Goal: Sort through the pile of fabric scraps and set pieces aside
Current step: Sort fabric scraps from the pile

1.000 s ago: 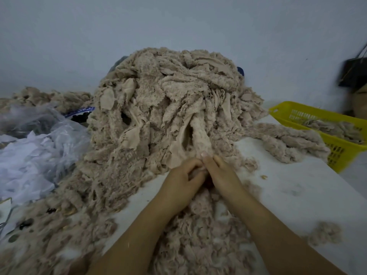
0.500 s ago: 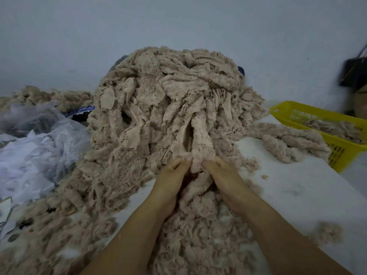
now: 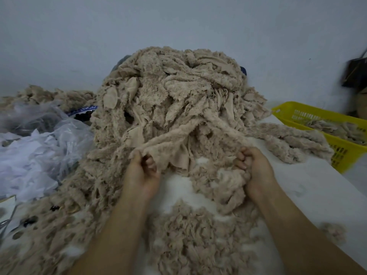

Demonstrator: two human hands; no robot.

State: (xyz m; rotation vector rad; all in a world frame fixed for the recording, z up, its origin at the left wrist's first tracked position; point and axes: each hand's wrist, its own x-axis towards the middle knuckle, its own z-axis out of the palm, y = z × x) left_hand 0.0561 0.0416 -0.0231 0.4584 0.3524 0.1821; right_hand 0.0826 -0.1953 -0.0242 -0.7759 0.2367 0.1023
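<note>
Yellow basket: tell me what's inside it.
The yellow basket holds beige fabric scraps. Its bottom is covered by them, and its far end runs out of the picture.

Seen from one head-worn wide-angle camera, close in front of the pile of fabric scraps (image 3: pixel 178 108), looking forward and down onto it. Faces the wall (image 3: pixel 178 20) behind the pile; takes in the yellow basket (image 3: pixel 341 149) right of the pile and the plastic bags (image 3: pixel 39 147) left of it.

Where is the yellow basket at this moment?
In the head view, the yellow basket sits at the far right, beside the table edge, right of the pile of fabric scraps.
</note>
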